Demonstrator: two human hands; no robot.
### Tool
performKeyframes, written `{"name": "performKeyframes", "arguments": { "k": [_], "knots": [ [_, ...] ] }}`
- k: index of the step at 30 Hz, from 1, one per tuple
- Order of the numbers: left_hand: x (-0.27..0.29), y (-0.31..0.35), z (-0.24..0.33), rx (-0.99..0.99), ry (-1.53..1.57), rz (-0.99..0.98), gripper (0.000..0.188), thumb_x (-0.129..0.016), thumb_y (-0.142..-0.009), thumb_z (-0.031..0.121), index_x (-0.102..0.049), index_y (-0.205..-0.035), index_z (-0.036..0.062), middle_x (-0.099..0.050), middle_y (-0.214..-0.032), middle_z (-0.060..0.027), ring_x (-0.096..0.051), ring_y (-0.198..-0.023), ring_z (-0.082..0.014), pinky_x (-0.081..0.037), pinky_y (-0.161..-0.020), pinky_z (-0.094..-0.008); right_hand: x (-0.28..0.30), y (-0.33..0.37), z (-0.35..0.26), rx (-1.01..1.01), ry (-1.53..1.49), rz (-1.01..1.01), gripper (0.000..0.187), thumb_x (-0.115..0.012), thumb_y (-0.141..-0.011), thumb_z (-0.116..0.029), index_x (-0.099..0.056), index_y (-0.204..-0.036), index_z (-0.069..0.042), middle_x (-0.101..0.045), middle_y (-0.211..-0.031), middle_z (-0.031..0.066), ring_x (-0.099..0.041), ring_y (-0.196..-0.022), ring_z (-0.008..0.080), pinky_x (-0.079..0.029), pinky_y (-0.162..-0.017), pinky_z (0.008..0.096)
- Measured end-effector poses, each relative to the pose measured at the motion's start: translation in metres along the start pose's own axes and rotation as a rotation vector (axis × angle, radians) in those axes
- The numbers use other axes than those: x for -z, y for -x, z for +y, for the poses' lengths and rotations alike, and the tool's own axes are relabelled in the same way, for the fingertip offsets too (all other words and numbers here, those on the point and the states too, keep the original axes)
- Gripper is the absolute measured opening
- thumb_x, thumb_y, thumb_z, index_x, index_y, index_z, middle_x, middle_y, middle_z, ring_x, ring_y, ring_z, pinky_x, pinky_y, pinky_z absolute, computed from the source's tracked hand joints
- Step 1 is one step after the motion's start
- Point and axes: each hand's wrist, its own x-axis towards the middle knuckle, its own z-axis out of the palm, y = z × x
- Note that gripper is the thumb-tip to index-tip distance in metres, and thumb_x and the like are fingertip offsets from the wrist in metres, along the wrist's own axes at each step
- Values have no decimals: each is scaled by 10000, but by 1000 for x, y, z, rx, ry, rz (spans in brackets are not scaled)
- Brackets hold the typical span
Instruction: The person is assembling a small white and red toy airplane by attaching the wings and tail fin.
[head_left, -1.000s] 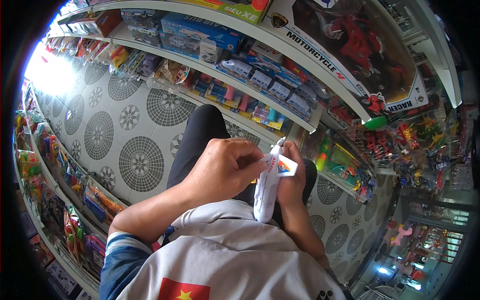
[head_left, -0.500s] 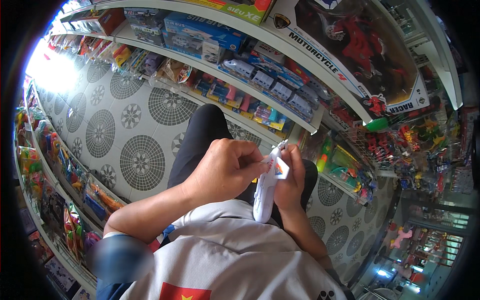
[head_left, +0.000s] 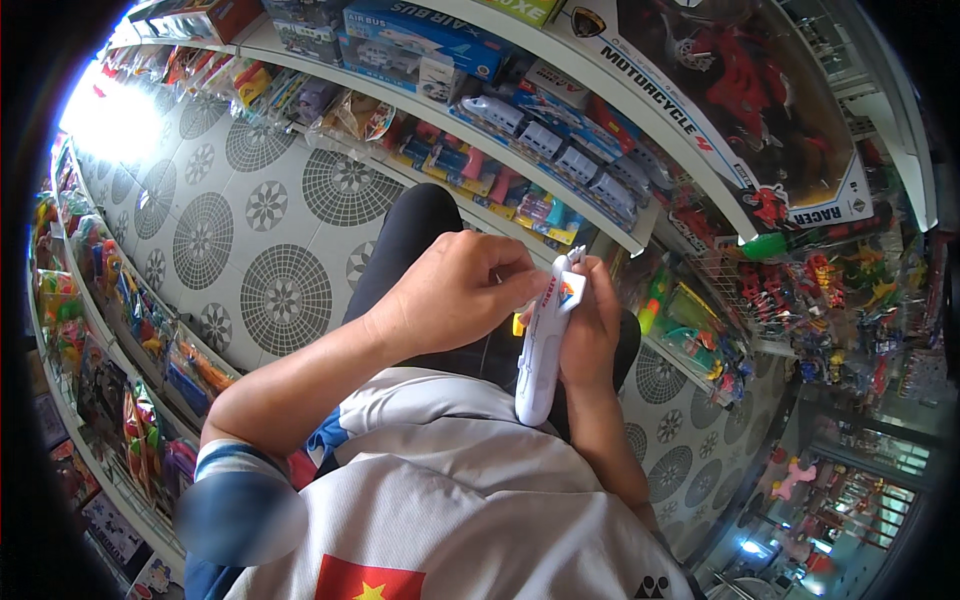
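A white toy airplane (head_left: 537, 368) points its rounded nose toward my shirt, with its tail away from me. My right hand (head_left: 593, 335) grips it from the right near the tail end, fingers closed behind the fuselage. A fin with a coloured emblem sticks out beside those fingers. On the left side, my left hand (head_left: 450, 285) has its thumb and fingers pinched together close against the rear fuselage. What that pinch holds, if anything, is too small to make out. A small yellow piece (head_left: 519, 325) shows below the left fingertips, partly hidden.
Ahead, a shelf (head_left: 430, 100) carries boxed toys and a white toy train (head_left: 540, 140). A large boxed toy motorcycle (head_left: 730, 100) stands at upper right. Another shelf (head_left: 110, 330) of bagged toys curves along the left. Patterned tiles cover the floor (head_left: 285, 300). My knees are beneath my hands.
Both hands and the airplane have moved slightly up and away from my body. The left fingertips have shifted a little along the tail end. My view has tilted slightly.
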Motion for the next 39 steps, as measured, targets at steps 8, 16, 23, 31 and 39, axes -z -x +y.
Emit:
{"name": "performKeyframes", "arguments": {
  "k": [8, 16, 23, 31, 39],
  "knots": [
    [-4, 1, -4, -71, -79, -19, 202, -594, -940, 168, -638, -926, -29, -640, -655, -85, -607, -536, -135, -476, -527, -287, -1, 2, -3, -68, -115, 29, 259, -377, -1045, -312, -474, -1006, -75, -606, -760, 87, -644, -577, 178, -526, -509, 277],
    [-7, 2, -9, -173, -51, 15, 174, -605, -923, 137, -636, -930, -34, -650, -712, -153, -649, -639, -224, -489, -607, -331, 1, 4, -3, -160, -272, 40, 270, -368, -1045, -299, -476, -1069, -53, -612, -779, 116, -646, -572, 225, -540, -511, 324],
    [-3, 0, -1, -104, 6, -54, 173, -619, -912, 132, -631, -907, -40, -660, -735, -167, -663, -659, -263, -497, -608, -348, 20, 5, 19, -200, -471, -17, 469, -341, -1033, -354, -366, -1380, -38, -648, -813, 195, -668, -637, 279, -564, -564, 382],
    [-7, -1, -5, -225, -57, 11, 184, -629, -911, 143, -635, -906, -41, -663, -738, -173, -670, -677, -302, -507, -611, -361, 19, -1, 22, -261, -575, -21, 528, -337, -1025, -380, -309, -1442, -57, -648, -824, 214, -667, -641, 292, -563, -574, 388],
    [-3, 0, -1, -168, -48, -59, 163, -622, -902, 125, -642, -902, -37, -666, -734, -172, -674, -674, -294, -510, -610, -360, 18, 1, 15, -279, -457, 11, 491, -297, -1046, -378, -357, -1409, -52, -657, -811, 201, -667, -618, 281, -559, -549, 362]
  ]
}}
